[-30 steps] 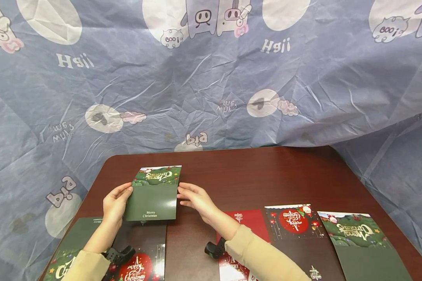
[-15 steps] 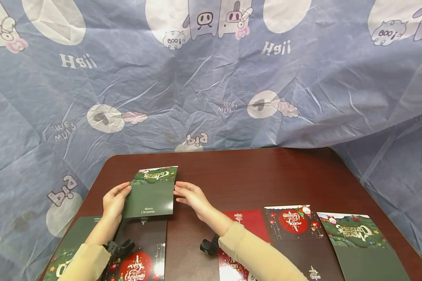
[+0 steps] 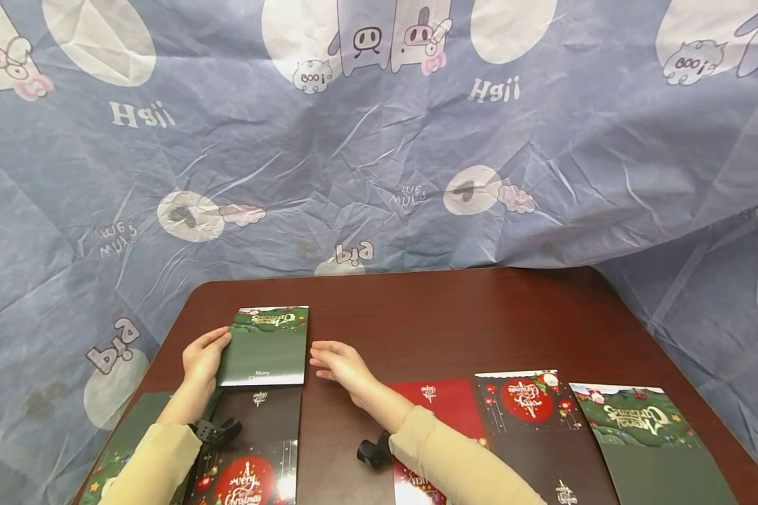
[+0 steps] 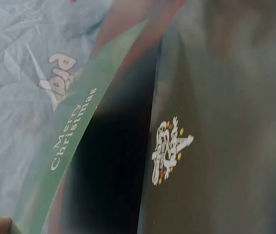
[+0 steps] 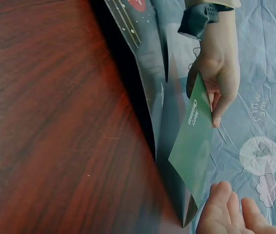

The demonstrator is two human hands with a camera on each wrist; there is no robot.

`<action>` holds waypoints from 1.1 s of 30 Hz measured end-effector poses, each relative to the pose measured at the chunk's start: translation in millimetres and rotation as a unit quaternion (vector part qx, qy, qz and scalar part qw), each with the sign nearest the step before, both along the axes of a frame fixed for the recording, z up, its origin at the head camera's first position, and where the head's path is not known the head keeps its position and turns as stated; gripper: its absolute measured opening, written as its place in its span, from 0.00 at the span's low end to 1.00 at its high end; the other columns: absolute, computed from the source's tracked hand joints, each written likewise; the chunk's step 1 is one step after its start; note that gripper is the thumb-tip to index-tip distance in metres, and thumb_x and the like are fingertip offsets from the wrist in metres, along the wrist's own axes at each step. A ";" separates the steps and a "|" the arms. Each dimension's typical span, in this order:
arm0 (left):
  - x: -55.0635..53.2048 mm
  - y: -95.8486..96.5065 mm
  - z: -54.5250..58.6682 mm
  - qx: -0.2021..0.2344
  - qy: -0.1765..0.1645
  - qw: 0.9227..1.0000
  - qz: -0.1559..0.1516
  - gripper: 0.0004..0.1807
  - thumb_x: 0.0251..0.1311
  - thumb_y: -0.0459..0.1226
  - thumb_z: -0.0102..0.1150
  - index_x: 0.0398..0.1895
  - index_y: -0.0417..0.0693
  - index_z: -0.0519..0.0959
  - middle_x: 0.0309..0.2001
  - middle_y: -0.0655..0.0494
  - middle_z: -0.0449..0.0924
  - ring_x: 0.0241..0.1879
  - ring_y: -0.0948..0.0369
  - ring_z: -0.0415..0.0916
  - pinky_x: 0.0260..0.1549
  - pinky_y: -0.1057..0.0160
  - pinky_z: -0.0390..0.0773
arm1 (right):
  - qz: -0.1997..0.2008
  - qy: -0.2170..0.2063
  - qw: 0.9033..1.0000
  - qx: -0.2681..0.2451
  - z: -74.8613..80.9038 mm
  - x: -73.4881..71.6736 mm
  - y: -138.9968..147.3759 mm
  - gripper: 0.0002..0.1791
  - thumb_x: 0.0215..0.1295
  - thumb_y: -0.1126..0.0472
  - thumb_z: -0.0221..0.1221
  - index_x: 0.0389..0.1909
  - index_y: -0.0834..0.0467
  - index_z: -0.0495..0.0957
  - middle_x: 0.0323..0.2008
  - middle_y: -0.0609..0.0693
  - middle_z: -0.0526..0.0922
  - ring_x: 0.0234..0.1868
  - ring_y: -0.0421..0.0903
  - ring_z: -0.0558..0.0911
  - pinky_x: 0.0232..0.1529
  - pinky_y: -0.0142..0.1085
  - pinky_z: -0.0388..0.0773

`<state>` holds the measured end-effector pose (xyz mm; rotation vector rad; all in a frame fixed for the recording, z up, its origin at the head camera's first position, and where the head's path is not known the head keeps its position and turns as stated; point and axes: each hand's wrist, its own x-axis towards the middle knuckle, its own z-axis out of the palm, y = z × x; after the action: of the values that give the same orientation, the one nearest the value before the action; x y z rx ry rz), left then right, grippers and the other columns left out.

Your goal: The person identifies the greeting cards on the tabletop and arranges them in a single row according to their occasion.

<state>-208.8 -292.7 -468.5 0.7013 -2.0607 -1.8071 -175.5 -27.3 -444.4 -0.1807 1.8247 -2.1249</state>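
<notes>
- Your left hand pinched the left edge of a glossy green rectangular paper card, thumb on top.
- Your right hand held nothing, its fingers stretched toward the card's right edge and just beside it.
- The card was between your two hands, toward the left side of the table, its lower panel plain green with small white "Merry Christmas" lettering, its upper panel printed with larger upside-down lettering; the right wrist view showed the lower panel tilted.
- Nearest to you from that card lay a dark grey printed card with a red circle; the left wrist view showed a dark gap between their edges.
- Left of it, partly behind your arm, was a second green card.
- You wore cream long sleeves and a black device on each wrist.
- Past your right forearm, partly covered by it, lay a bright red card.
- Further right were a dark card with a red round print and, outermost, a green card with a plain lower half.
- All of this was over a reddish-brown wooden table, with a crinkled blue-grey cartoon cloth behind.
</notes>
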 end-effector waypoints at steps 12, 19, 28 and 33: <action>-10.3 -18.2 -2.7 -0.014 -0.019 1.000 0.013 0.20 0.59 0.37 0.61 0.53 0.35 0.77 0.27 0.76 0.76 0.32 0.74 0.70 0.28 0.76 0.71 | 0.014 0.014 1.000 0.006 -8.0 11.2 4.8 0.18 0.64 0.61 0.56 0.53 0.65 0.73 0.46 0.55 0.81 0.45 0.52 0.81 0.43 0.39 0.79; -16.5 -29.1 -5.3 -0.019 -0.012 0.999 0.036 0.20 0.57 0.35 0.62 0.52 0.35 0.78 0.23 0.81 0.73 0.33 0.74 0.69 0.29 0.77 0.69 | 0.009 0.012 0.999 0.031 -12.5 16.3 4.1 0.17 0.64 0.63 0.55 0.52 0.65 0.73 0.43 0.54 0.82 0.41 0.49 0.81 0.40 0.40 0.79; -20.2 -45.0 -11.0 -0.022 -0.037 0.997 0.067 0.17 0.58 0.36 0.61 0.49 0.41 0.81 0.23 0.80 0.73 0.40 0.70 0.67 0.37 0.74 0.67 | 0.009 0.008 0.999 0.046 -14.0 18.5 -2.9 0.15 0.64 0.65 0.54 0.49 0.67 0.74 0.37 0.51 0.82 0.41 0.52 0.81 0.41 0.41 0.79; -25.4 -52.3 -8.2 -0.021 -0.053 0.995 0.081 0.17 0.58 0.36 0.60 0.51 0.42 0.81 0.31 0.72 0.74 0.44 0.67 0.67 0.40 0.73 0.67 | 0.015 0.003 0.999 0.046 -17.5 20.8 -7.5 0.16 0.63 0.62 0.56 0.49 0.66 0.74 0.40 0.57 0.82 0.40 0.51 0.82 0.37 0.37 0.79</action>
<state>-234.2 -345.0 -476.7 0.9428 -2.0361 -1.6664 -154.7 -34.8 -461.9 -0.1893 1.9068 -2.0172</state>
